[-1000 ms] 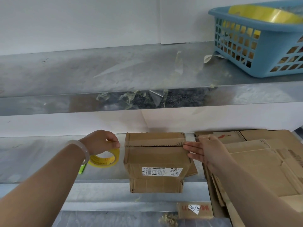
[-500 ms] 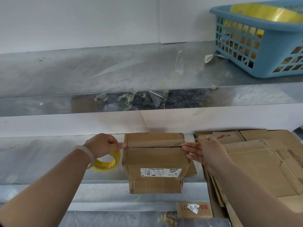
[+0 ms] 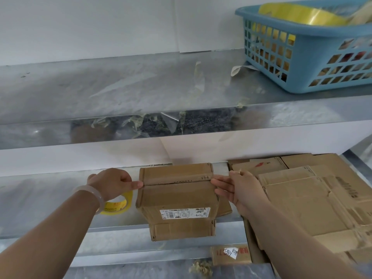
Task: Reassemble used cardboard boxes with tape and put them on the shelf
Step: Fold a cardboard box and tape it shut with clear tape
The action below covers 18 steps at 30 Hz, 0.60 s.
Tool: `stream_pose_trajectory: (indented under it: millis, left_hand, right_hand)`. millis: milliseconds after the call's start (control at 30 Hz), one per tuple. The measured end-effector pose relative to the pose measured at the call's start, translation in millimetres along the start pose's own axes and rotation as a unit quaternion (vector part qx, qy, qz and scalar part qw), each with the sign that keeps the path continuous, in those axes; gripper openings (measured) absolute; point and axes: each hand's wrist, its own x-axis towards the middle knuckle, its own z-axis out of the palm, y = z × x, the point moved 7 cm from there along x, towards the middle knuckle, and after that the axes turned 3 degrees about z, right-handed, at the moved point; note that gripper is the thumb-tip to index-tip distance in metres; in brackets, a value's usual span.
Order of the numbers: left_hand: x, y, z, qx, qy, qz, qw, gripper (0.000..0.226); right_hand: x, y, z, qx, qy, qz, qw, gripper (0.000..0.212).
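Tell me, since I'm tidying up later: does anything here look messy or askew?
Crumpled scraps of clear tape cling to the upper shelf along its front edge, like uncleared leftovers. The cardboard box juts out past the front edge of the lower shelf, partly unsupported.

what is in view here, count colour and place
upper shelf: 1, silver, top
lower shelf: 1, silver, below
cardboard box: 1, brown, lower shelf centre
tape roll: 1, yellow, left of box
flattened cardboard: stack, brown, lower shelf right
basket: 1, blue, upper shelf right
yellow roll: 1, inside basket
tape scraps: several, clear, upper shelf edge
labelled cardboard piece: 1, brown, below lower shelf
bracelet: 1, pale, left wrist
left hand: holds tape roll beside box
right hand: fingertips at box's right edge
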Motion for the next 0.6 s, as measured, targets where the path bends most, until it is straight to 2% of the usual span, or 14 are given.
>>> stream_pose_trajectory:
  millis: [100, 300, 400, 600]
  left_hand:
    - [0.0, 0.8, -0.8, 0.008, 0.008, 0.002, 1.0, 0.051]
    - [-0.7, 2.1, -1.4, 0.005, 0.015, 0.001, 1.0, 0.05]
    - [-0.8, 3.6, -2.2, 0.017, 0.014, 0.001, 1.0, 0.049]
    - [-2.7, 3.0, -0.9, 0.018, 0.021, 0.002, 1.0, 0.047]
  right_hand:
    - [2.9, 1.6, -3.7, -0.005, 0.012, -0.022, 1.0, 0.015]
    - [10.3, 11.1, -8.3, 0.043, 0.021, -0.001, 0.999, 0.015]
    - [13.0, 13.7, -11.1, 0.027, 0.042, -0.001, 0.999, 0.013]
    - [18.7, 32.0, -11.7, 0.028, 0.054, 0.053, 0.997, 0.009]
